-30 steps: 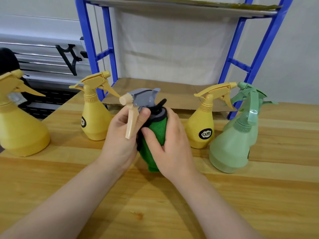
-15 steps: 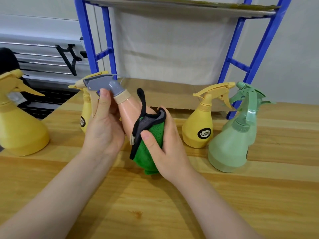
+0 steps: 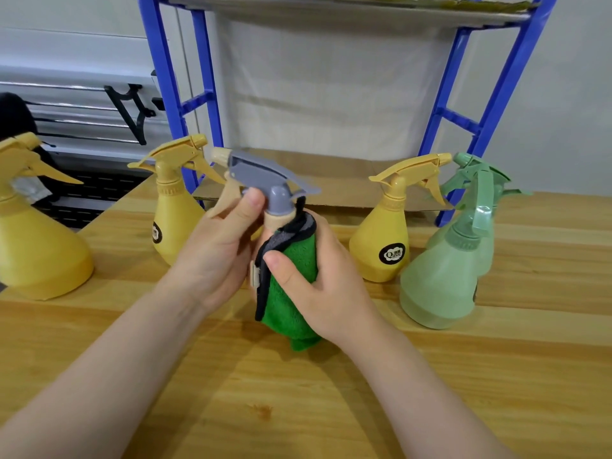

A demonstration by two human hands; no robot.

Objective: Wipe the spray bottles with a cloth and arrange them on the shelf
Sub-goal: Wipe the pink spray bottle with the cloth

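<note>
A pink spray bottle with a grey trigger head [image 3: 265, 175] is held upright above the wooden table [image 3: 298, 409]. My left hand [image 3: 218, 256] grips it at the neck and trigger. My right hand [image 3: 318, 279] presses a green cloth with black trim [image 3: 291, 279] around the bottle's body, which the cloth mostly hides. On the table stand three yellow spray bottles [image 3: 36, 240] [image 3: 175, 213] [image 3: 384, 240] and two pale green ones [image 3: 443, 279] [image 3: 486, 207]. Behind them is the blue-framed shelf [image 3: 496, 94], its lower board [image 3: 347, 180] lined with brown cardboard.
A second shelf board [image 3: 331, 8] runs across the top of the frame. Left of the table a black bracket [image 3: 132, 107] hangs on a white rail wall, with a dark object [image 3: 16, 117] at the far left.
The pink bottle tilted left with its body exposed half a second ago, then came back upright; the nozzle now points left. The cloth has slid back up around its body.
</note>
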